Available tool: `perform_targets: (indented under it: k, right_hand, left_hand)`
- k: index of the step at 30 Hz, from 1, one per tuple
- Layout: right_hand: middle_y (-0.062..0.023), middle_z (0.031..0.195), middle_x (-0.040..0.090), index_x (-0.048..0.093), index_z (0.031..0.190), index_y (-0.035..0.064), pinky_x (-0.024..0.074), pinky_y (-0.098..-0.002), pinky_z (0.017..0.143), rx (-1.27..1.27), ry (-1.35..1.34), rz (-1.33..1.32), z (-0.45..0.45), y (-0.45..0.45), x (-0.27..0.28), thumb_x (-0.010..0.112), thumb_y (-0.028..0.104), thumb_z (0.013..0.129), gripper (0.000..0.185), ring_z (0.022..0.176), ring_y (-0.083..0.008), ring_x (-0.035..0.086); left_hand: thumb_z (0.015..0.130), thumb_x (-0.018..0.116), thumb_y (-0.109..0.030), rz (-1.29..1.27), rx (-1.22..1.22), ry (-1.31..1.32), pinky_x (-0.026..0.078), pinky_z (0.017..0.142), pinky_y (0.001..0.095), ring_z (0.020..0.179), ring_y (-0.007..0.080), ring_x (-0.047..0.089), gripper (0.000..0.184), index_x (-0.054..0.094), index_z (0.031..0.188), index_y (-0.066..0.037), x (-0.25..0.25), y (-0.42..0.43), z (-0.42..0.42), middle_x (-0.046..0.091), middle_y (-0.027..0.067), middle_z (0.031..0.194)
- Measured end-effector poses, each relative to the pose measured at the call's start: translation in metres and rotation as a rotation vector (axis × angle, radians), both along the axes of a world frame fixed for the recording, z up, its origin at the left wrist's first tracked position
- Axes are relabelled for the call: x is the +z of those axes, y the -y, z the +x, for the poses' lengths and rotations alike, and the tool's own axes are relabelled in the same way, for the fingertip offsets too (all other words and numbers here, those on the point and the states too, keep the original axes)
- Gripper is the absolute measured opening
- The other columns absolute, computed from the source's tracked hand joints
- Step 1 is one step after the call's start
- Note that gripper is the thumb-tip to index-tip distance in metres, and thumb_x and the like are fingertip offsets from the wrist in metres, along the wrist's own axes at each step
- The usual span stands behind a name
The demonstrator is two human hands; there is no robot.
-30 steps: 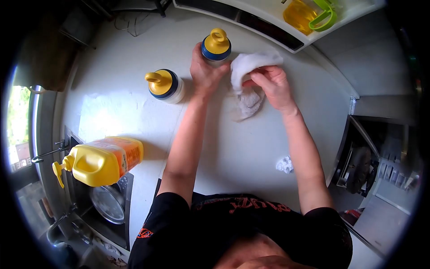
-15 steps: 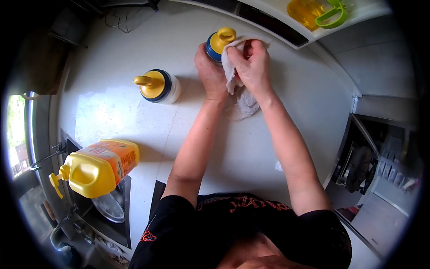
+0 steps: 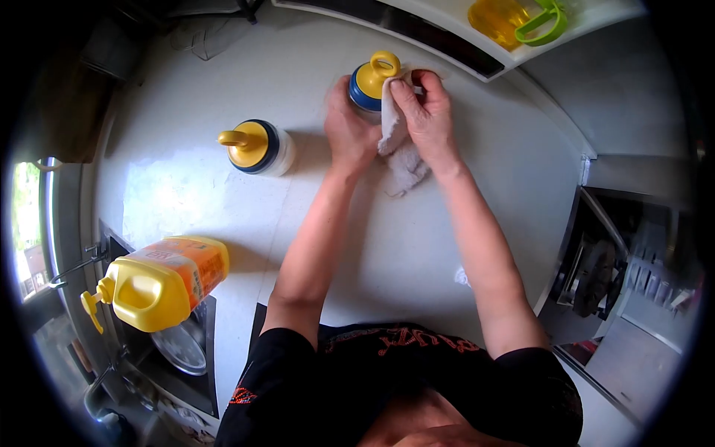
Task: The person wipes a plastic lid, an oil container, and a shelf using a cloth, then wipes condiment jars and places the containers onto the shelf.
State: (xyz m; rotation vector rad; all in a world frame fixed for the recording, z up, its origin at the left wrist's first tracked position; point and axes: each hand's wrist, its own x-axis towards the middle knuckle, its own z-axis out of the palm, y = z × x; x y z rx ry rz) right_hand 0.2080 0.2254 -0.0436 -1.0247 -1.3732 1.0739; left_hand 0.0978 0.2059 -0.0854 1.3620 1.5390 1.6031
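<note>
My left hand [image 3: 347,128] is wrapped round the near-left side of a jar [image 3: 365,91] with a blue collar and a yellow lid that has a ring handle. In my right hand [image 3: 428,112] is a pale cloth [image 3: 393,119], pinched between thumb and fingers and pressed against the jar's right side. The cloth's loose end hangs down onto the white counter. Much of the jar's body is hidden by my hands and the cloth. Left of my left hand stands a second jar [image 3: 255,147] with the same yellow lid, dark blue collar and a clear body.
A large yellow pump bottle [image 3: 167,283] with an orange label stands at the counter's left, beside the sink [image 3: 179,346]. On a white shelf [image 3: 588,13] at the top right is a container of yellow liquid [image 3: 497,21] with a green handle. A dark rack [image 3: 596,276] lies right.
The held jar has turned so its ring handle stands more upright, and it sits slightly right. My right hand has shifted a little lower, with the cloth still against the jar.
</note>
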Motion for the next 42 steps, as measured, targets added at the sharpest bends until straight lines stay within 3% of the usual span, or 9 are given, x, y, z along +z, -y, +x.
perform_targets:
  k: [3, 6, 11, 16, 20, 24, 30, 34, 42]
  right_hand:
    - [0.0027, 0.090, 0.052, 0.051, 0.099, 0.0077, 0.0396, -0.0192, 0.074, 0.026, -0.169, -0.083, 0.003, 0.003, 0.001, 0.051, 0.018, 0.088, 0.014, 0.083, -0.0051, 0.047]
    - [0.0001, 0.079, 0.048, 0.049, 0.088, 0.0073, 0.0398, -0.0249, 0.065, 0.015, -0.297, -0.218, 0.015, 0.009, 0.009, 0.053, 0.023, 0.083, 0.017, 0.073, -0.0084, 0.043]
    - [-0.0109, 0.126, 0.045, 0.045, 0.121, 0.0005, 0.0326, -0.0300, 0.098, 0.219, -0.190, -0.024, 0.048, 0.013, -0.009, 0.047, 0.020, 0.086, 0.040, 0.116, -0.0193, 0.042]
    - [-0.0098, 0.125, 0.044, 0.041, 0.124, 0.0021, 0.0348, -0.0299, 0.095, 0.532, -0.791, -0.319, 0.056, 0.020, 0.010, 0.047, 0.025, 0.088, 0.043, 0.113, -0.0186, 0.044]
    - [-0.0097, 0.123, 0.045, 0.042, 0.124, 0.0051, 0.0379, -0.0300, 0.092, 0.230, -0.172, 0.079, 0.048, 0.033, 0.034, 0.047, 0.031, 0.089, 0.044, 0.111, -0.0181, 0.045]
    - [-0.0105, 0.110, 0.054, 0.045, 0.120, 0.0047, 0.0385, -0.0298, 0.089, 0.007, -0.103, -0.028, 0.032, 0.050, 0.045, 0.039, 0.039, 0.092, 0.045, 0.102, -0.0193, 0.050]
    - [-0.0082, 0.105, 0.056, 0.048, 0.117, 0.0058, 0.0414, -0.0279, 0.084, 0.007, -0.126, -0.031, 0.044, 0.079, 0.079, 0.037, 0.042, 0.092, 0.045, 0.095, -0.0157, 0.053]
    - [-0.0067, 0.109, 0.055, 0.047, 0.118, 0.0016, 0.0423, -0.0257, 0.087, 0.225, -0.535, -0.292, 0.058, 0.077, 0.089, 0.040, 0.027, 0.093, 0.036, 0.099, -0.0141, 0.053]
    - [-0.0074, 0.108, 0.057, 0.049, 0.116, -0.0003, 0.0467, -0.0299, 0.084, 0.300, -0.408, -0.066, 0.079, 0.086, 0.098, 0.048, 0.030, 0.088, 0.041, 0.095, -0.0156, 0.056]
  left_hand:
    - [0.053, 0.077, -0.028, -0.163, -0.096, -0.050, 0.044, 0.080, 0.0358, 0.093, 0.0327, 0.056, 0.071, 0.045, 0.111, 0.000, 0.029, 0.012, 0.002, 0.057, 0.0185, 0.099]
    - [0.051, 0.075, -0.023, -0.090, -0.286, -0.039, 0.043, 0.083, 0.0355, 0.096, 0.0329, 0.055, 0.073, 0.045, 0.112, 0.001, 0.025, 0.020, 0.005, 0.056, 0.0197, 0.101]
    - [0.050, 0.074, -0.018, -0.140, -0.519, 0.226, 0.043, 0.086, 0.0329, 0.095, 0.0242, 0.056, 0.076, 0.043, 0.115, 0.002, 0.043, 0.031, 0.016, 0.056, 0.0146, 0.104]
    - [0.051, 0.074, -0.012, -0.245, -0.636, 0.385, 0.043, 0.086, 0.0323, 0.094, 0.0201, 0.055, 0.073, 0.043, 0.116, 0.000, 0.073, 0.040, 0.023, 0.056, 0.0093, 0.102]
    - [0.052, 0.073, -0.008, -0.202, -0.658, 0.588, 0.044, 0.084, 0.0317, 0.091, 0.0182, 0.056, 0.067, 0.045, 0.112, -0.001, 0.086, 0.040, 0.028, 0.056, 0.0076, 0.100]
    - [0.054, 0.074, -0.008, -0.119, -0.557, 0.658, 0.044, 0.081, 0.0293, 0.088, 0.0151, 0.056, 0.060, 0.048, 0.107, -0.001, 0.090, 0.044, 0.034, 0.057, 0.0058, 0.098]
    - [0.053, 0.075, -0.008, -0.143, -0.634, 0.651, 0.043, 0.083, 0.0285, 0.088, 0.0139, 0.055, 0.059, 0.050, 0.107, -0.001, 0.118, 0.063, 0.036, 0.057, 0.0052, 0.098]
    - [0.053, 0.074, -0.008, -0.107, -0.815, 0.634, 0.044, 0.082, 0.0298, 0.088, 0.0154, 0.056, 0.058, 0.051, 0.106, -0.002, 0.133, 0.071, 0.037, 0.058, 0.0052, 0.097]
    - [0.053, 0.073, -0.010, -0.077, -0.817, 0.595, 0.045, 0.081, 0.0308, 0.087, 0.0165, 0.056, 0.060, 0.050, 0.108, -0.003, 0.152, 0.092, 0.057, 0.058, 0.0046, 0.094]
